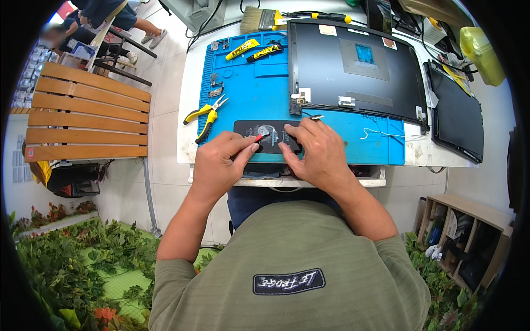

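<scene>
My left hand (222,157) pinches a small red stick (259,137) between thumb and fingers. Its tip touches a greyish paste smear (264,131) on a flat black plate (241,127). Thumb and forefinger spread apart, my right hand (316,148) rests on the plate's right end. The plate lies on a blue work mat (254,94) near the front edge of the table. Yellow-handled pliers (210,114) lie with parted jaws beyond my left hand. A laptop screen lid (337,66) lies beyond my right hand, with a cable along its near edge.
A yellow tube (242,49) and a black tube (265,53) lie at the mat's far side, near small metal hinges (216,85). Behind them is a wide brush (258,20). A dark panel (457,113) lies at right; a slatted wooden bench (88,113) stands at left.
</scene>
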The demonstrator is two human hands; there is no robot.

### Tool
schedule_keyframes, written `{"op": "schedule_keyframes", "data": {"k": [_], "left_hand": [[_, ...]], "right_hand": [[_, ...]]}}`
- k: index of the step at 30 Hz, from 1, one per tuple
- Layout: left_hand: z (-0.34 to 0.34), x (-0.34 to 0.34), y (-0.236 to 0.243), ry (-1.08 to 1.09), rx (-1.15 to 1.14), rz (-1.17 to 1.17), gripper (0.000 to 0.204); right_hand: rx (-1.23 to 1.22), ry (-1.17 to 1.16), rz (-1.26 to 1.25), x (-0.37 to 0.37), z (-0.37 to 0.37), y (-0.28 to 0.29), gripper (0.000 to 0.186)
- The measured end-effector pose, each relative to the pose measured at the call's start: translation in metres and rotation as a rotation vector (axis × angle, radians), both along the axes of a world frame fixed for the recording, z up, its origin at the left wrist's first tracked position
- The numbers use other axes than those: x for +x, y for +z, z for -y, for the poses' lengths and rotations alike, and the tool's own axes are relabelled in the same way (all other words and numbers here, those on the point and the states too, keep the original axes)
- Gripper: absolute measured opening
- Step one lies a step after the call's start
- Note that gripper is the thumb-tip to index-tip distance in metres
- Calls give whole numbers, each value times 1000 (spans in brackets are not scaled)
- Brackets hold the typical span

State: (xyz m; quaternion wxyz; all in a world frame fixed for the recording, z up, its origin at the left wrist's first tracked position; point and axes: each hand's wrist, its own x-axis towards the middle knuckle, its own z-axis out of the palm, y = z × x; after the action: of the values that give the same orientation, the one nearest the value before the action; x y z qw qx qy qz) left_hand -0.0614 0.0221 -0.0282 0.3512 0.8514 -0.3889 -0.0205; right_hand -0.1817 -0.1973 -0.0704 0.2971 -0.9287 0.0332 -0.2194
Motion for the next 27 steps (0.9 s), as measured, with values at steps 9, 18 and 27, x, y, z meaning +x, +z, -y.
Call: {"op": "schedule_keyframes", "data": {"k": [9,18,27], "left_hand": [[3,8,-7,-26,-42,163,13],[11,9,-4,38,-66,5,8],[10,9,-16,-35,-110,232,14]], "right_hand": [[-1,-3,10,1,-1,1,33],[-1,-2,11,1,-1,1,34],[5,-2,16,0,0,0,34]]}}
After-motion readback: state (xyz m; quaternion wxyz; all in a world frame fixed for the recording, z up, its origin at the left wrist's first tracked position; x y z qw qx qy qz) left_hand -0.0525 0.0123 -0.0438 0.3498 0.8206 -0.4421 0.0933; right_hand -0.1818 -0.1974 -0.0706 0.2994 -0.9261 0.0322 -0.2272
